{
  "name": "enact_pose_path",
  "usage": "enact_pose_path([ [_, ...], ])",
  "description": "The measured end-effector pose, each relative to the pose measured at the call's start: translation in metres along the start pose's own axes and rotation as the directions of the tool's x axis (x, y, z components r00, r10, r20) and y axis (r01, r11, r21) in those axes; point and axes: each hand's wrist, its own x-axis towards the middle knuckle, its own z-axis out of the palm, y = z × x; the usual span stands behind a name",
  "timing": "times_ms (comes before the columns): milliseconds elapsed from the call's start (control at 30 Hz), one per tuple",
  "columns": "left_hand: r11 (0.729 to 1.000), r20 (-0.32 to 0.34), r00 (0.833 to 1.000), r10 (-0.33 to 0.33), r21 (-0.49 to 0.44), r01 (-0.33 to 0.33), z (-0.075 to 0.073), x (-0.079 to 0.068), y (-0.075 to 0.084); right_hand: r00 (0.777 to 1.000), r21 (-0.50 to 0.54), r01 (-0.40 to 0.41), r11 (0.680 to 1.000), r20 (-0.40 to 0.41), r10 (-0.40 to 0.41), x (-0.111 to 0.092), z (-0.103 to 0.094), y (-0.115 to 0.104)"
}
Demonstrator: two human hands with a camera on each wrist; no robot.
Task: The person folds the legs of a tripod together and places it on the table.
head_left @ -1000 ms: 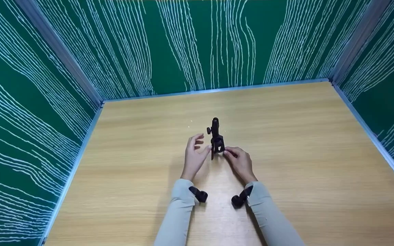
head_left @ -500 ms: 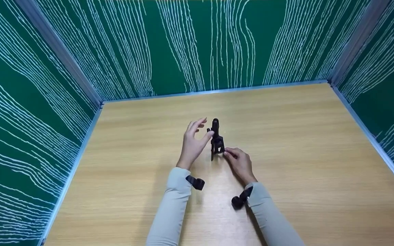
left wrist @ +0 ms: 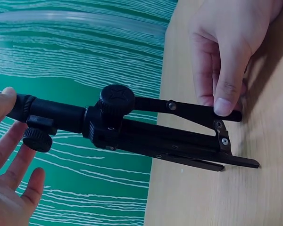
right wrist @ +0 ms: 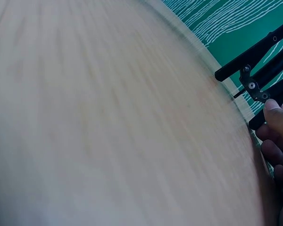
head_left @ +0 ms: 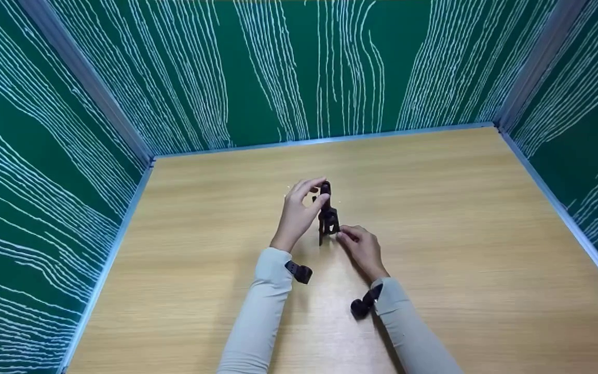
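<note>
A small black tripod (head_left: 328, 215) stands on the table between the two hands, its legs partly spread. In the left wrist view the tripod (left wrist: 160, 132) shows a large round knob (left wrist: 117, 100), a smaller knob (left wrist: 37, 140) near its top and hinged links between the legs. My left hand (head_left: 297, 215) has its thumb and fingers around the top end; the other fingers lie loosely beside the small knob. With thumb and fingers my right hand (head_left: 364, 249) pinches the lower end of one leg (left wrist: 198, 111). The right wrist view shows this grip at its edge, by the leg feet.
The wooden table (head_left: 434, 208) is bounded by green panels (head_left: 392, 62) with white wavy lines at the back and both sides. A pale metal edge (head_left: 257, 149) runs along the panel bases. A black wrist camera (head_left: 299, 272) sits on each sleeve.
My left hand has moved up from the tripod's lower part to its top and closed its fingers around it. My right hand stays at the leg.
</note>
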Motion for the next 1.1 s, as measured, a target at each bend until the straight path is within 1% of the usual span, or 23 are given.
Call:
enact_pose_path([
  [167, 1.000, -0.006, 1.000, 0.011, -0.014, -0.011, 0.001, 0.003, -0.001, 1.000, -0.008, -0.007, 1.000, 0.000, 0.007, 0.003, 0.000, -0.001],
  [267, 1.000, -0.009, 1.000, 0.006, -0.021, -0.006, 0.002, 0.004, -0.001, 1.000, -0.014, -0.011, 1.000, 0.001, 0.011, 0.005, 0.000, -0.002],
  [433, 1.000, -0.011, 1.000, -0.009, -0.028, 0.009, 0.003, 0.002, -0.001, 1.000, 0.011, -0.022, 1.000, 0.003, 0.022, 0.005, 0.002, -0.004],
  [567, 1.000, -0.012, 1.000, -0.019, -0.020, 0.019, 0.005, 0.001, -0.001, 0.999, 0.028, -0.029, 0.999, -0.012, 0.029, 0.003, 0.002, -0.004],
  [667, 1.000, -0.017, 1.000, -0.013, -0.017, 0.013, 0.006, 0.001, 0.000, 0.999, 0.046, -0.013, 0.999, -0.028, 0.015, 0.003, 0.002, -0.006],
  [767, 1.000, -0.023, 1.000, -0.002, -0.020, 0.001, 0.007, 0.001, 0.002, 0.999, 0.059, 0.029, 0.998, -0.043, -0.027, 0.003, 0.000, -0.007],
  [900, 0.999, -0.019, 1.000, -0.004, -0.033, 0.003, 0.008, 0.001, 0.003, 0.995, 0.047, 0.085, 0.995, -0.052, -0.083, 0.005, -0.003, -0.006],
  [1000, 0.999, -0.030, 1.000, -0.005, -0.039, 0.004, 0.009, 0.001, 0.003, 0.994, 0.051, 0.096, 0.994, -0.051, -0.093, 0.007, -0.006, -0.006],
  [1100, 0.999, -0.053, 0.999, -0.006, -0.038, 0.004, 0.008, 0.002, 0.002, 0.995, 0.069, 0.084, 0.994, -0.052, -0.080, 0.008, -0.009, -0.006],
])
